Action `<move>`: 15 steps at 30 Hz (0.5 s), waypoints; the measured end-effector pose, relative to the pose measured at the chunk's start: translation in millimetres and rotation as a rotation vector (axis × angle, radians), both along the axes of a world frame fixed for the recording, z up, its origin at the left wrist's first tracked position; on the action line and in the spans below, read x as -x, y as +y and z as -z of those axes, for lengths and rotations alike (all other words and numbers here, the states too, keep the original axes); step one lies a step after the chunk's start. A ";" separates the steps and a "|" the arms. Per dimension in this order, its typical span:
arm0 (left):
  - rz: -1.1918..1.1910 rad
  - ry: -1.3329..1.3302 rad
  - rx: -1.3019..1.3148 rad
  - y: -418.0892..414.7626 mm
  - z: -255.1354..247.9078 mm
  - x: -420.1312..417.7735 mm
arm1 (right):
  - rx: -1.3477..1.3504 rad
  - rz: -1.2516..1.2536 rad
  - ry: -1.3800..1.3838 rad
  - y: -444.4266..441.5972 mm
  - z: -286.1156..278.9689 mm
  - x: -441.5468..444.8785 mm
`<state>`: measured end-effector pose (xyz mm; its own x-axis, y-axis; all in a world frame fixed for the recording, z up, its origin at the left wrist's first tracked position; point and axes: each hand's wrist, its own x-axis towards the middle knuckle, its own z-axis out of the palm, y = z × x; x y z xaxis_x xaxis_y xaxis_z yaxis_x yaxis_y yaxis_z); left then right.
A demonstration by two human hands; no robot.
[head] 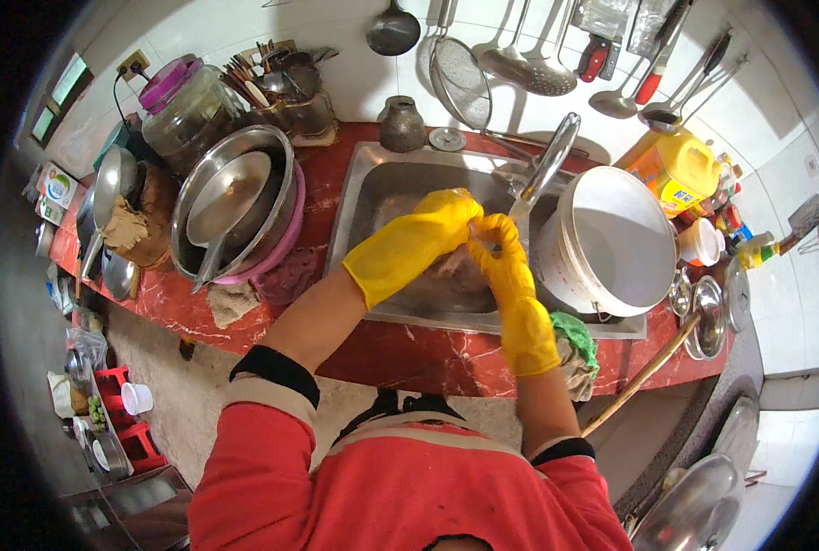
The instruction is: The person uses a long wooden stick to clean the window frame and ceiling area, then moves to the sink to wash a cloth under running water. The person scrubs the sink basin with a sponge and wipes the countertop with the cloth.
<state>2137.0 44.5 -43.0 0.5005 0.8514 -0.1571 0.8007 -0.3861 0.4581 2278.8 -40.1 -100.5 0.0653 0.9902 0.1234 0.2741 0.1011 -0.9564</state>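
Both my hands wear yellow rubber gloves and meet above the stainless-steel sink [351, 206]. My left hand [451, 212] has its fingers closed around a small pinkish thing [475, 229], too small to identify. From the other side, the bent fingers of my right hand [497, 249] pinch at the same thing. Under them, low in the sink basin, is a blurred pinkish-brown mass [456, 267], partly covered by the gloves; I cannot tell what it is. A chrome faucet [551, 162] reaches over the basin just right of my hands.
A large white bucket [564, 241] stands at the sink's right side. Left are nested metal basins [189, 200] with a ladle [223, 200]. A green cloth [576, 336] hangs at the counter's front edge, near a wooden stick [640, 379]. Utensils, including a strainer [459, 82], hang behind.
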 end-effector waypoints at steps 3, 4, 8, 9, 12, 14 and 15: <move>0.124 -0.234 -0.032 -2.6 -11.6 3.2 | 0.154 0.009 0.235 4.4 30.6 0.3; 0.127 -0.290 -0.053 -3.8 -15.7 4.4 | 0.192 -0.005 0.261 6.7 49.3 -2.1; 0.060 -0.202 -0.038 7.4 -21.7 5.6 | 0.201 0.133 0.222 10.3 48.0 -19.9; 0.049 -0.150 -0.036 14.4 -17.2 4.6 | 0.097 0.252 0.108 16.7 53.0 -34.8; 0.052 0.020 -0.021 16.0 27.6 19.1 | 0.083 0.223 0.555 6.7 39.1 -45.8; -0.044 -0.081 0.785 -3.0 27.5 7.8 | 0.108 0.252 0.583 1.6 42.8 -43.4; -0.194 -0.348 1.278 -20.4 41.3 -1.3 | 0.127 0.177 0.601 -2.7 34.4 -35.1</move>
